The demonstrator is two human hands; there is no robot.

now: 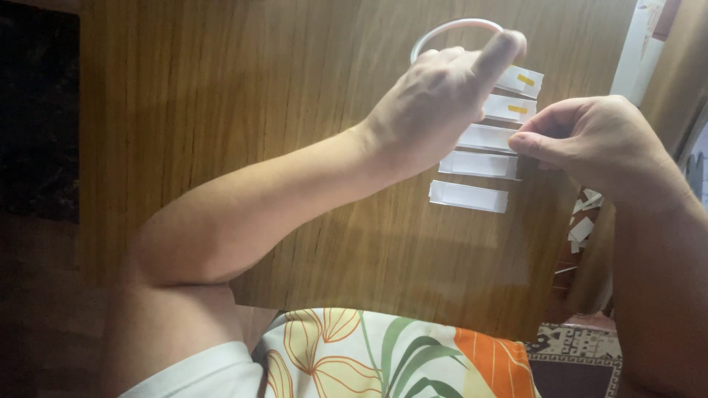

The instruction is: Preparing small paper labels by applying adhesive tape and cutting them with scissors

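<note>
Pinching the third white paper strip (487,138), the right hand (590,144) is closed on its end, at three o'clock. A white ring (450,28) is gripped by the left hand (435,103), at twelve o'clock on the wooden table (295,110).

Open wooden table (221,110) left and near; far right blocked by a column of paper strips (472,196) and a white ring (442,33).
</note>
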